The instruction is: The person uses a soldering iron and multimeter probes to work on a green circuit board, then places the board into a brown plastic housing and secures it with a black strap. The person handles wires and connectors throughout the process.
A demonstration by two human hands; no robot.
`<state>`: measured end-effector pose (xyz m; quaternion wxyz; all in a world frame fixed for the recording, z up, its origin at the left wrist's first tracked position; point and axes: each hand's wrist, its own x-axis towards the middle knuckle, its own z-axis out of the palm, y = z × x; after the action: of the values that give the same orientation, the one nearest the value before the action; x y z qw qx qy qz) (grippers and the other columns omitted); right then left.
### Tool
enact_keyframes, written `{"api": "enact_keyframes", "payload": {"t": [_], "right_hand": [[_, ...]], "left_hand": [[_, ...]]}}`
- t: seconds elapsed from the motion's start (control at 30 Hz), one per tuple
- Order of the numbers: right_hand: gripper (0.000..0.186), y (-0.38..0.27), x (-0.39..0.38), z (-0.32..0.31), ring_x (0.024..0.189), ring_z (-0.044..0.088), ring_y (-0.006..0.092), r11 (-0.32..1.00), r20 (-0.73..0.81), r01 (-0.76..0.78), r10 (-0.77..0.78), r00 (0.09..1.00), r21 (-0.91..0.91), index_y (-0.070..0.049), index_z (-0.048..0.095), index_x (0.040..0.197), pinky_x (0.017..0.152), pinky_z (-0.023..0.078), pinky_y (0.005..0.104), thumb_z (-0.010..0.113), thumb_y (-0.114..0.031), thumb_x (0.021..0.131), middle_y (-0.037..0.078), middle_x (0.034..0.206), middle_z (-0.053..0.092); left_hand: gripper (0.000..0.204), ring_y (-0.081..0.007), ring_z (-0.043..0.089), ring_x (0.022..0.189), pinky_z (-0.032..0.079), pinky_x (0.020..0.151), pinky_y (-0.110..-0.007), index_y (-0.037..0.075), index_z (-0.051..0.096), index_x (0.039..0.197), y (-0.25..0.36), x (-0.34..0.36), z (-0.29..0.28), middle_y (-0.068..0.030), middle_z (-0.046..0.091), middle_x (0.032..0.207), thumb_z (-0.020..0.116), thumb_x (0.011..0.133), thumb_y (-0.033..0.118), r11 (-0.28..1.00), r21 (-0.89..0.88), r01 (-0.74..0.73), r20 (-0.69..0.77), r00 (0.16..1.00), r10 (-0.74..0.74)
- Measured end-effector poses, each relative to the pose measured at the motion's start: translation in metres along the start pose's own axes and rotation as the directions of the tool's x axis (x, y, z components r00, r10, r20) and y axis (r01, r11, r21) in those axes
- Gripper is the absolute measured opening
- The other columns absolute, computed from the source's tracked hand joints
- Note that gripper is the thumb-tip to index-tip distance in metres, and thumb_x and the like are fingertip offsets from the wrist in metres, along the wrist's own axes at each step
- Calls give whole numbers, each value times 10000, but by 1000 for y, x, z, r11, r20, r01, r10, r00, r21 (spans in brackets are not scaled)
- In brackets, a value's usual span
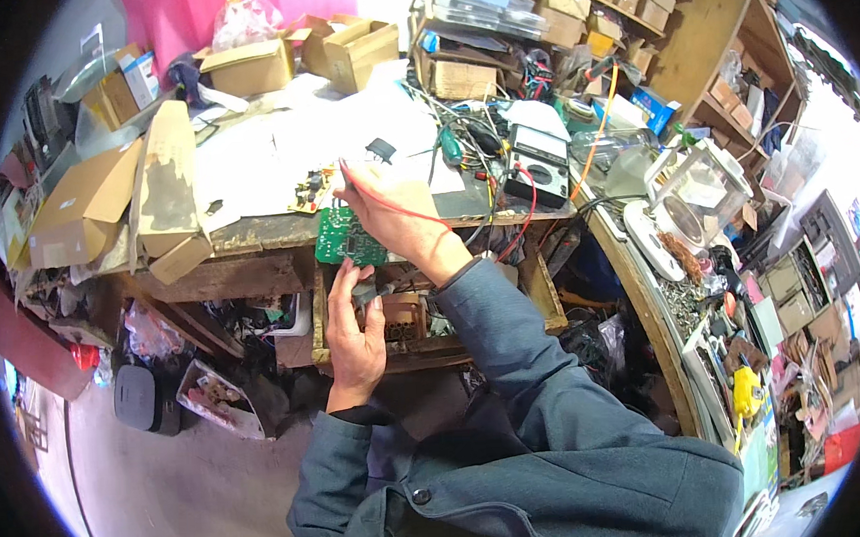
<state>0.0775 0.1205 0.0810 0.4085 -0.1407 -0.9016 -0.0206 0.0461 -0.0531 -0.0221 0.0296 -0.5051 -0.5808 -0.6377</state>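
A green circuit board (336,236) is held at the bench's front edge, tilted toward me. My left hand (356,345) grips its lower edge between fingers and thumb. Over the board's upper right corner is my right hand (403,216), its fingers closed on a red test lead (385,205) that trails back across the wrist. The tip of that lead is too small to make out. Just behind the board lies a second small board with yellow and black parts (311,190). A black multimeter (538,166) rests to the right, with a red lead plugged in.
Below my hands an open wooden drawer (549,306) juts from the bench. Cardboard boxes (86,209) crowd the left side. Tangled cables (476,135) lie beside the multimeter. A side bench (647,325) at right carries a clear plastic appliance (700,181) and loose parts.
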Motion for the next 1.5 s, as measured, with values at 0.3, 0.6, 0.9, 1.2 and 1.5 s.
{"api": "enact_keyframes", "payload": {"t": [0.3, 0.6, 0.9, 1.2, 1.5], "right_hand": [[227, -3, -3, -3, 738, 708, 374, 989, -147, 29, -7, 989, 145, -40, 677, 1137, 637, 549, 455, 725, -187, 972, 175, 842, 701], [181, -5, -8, 5, 735, 676, 246, 917, -38, -59, 81, 996, 394, -11, 671, 1127, 662, 523, 368, 712, -154, 1023, 131, 856, 694], [178, -7, -9, 8, 802, 708, 292, 913, -41, -86, 111, 993, 398, -1, 678, 1111, 704, 543, 389, 707, -153, 1022, 157, 878, 707], [181, -1, -11, 13, 793, 695, 313, 893, -51, -90, 125, 991, 440, -1, 666, 1075, 697, 539, 392, 718, -164, 1014, 154, 884, 712], [152, 0, -12, 14, 631, 660, 165, 882, -154, -53, 140, 978, 469, 2, 709, 1066, 575, 511, 313, 702, -145, 1028, 94, 771, 701]], "left_hand": [[448, -323, 621, 1312, 444, 1135, -420, 3, 496, 1472, -4, -3, 1, -220, 582, 1483, 586, 1040, 84, 1000, -6, -14, 4, 1000, 14], [472, -405, 531, 1400, 433, 1153, -467, -19, 496, 1463, -1, -3, -4, -215, 638, 1398, 630, 1021, 81, 1000, 3, -31, 3, 1000, 31], [475, -400, 536, 1397, 432, 1154, -462, -11, 498, 1467, -1, -2, -5, -223, 615, 1434, 636, 1022, 85, 1000, -6, -23, 10, 1000, 23], [438, -354, 585, 1346, 410, 1168, -447, -22, 497, 1457, -2, -2, -1, -225, 639, 1405, 584, 1041, 84, 999, 28, -23, -2, 1000, 24], [459, -328, 595, 1345, 448, 1145, -428, -20, 478, 1477, -1, -2, -3, -222, 588, 1471, 592, 1040, 65, 996, 72, -43, 21, 999, 42]]}}
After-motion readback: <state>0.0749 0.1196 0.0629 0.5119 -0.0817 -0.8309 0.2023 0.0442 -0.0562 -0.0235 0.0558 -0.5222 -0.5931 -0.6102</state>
